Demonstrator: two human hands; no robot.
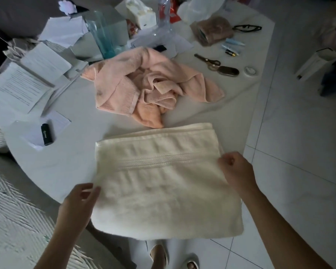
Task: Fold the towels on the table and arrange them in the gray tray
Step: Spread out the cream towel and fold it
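Observation:
A cream towel (163,177) lies folded flat at the near edge of the white table (66,164), its front part hanging over the edge. My left hand (80,200) holds its left edge, fingers curled onto the cloth. My right hand (237,169) grips the right edge with curled fingers. Behind it a pink towel (144,82) lies crumpled in a heap in the middle of the table. No gray tray shows in this view.
Papers and booklets (27,82) cover the table's left side, with a black lighter-like object (46,134) on a note. A clear blue vase (101,35), tissue box (142,12), scissors (208,61) and small items stand at the back. White tiled floor lies to the right.

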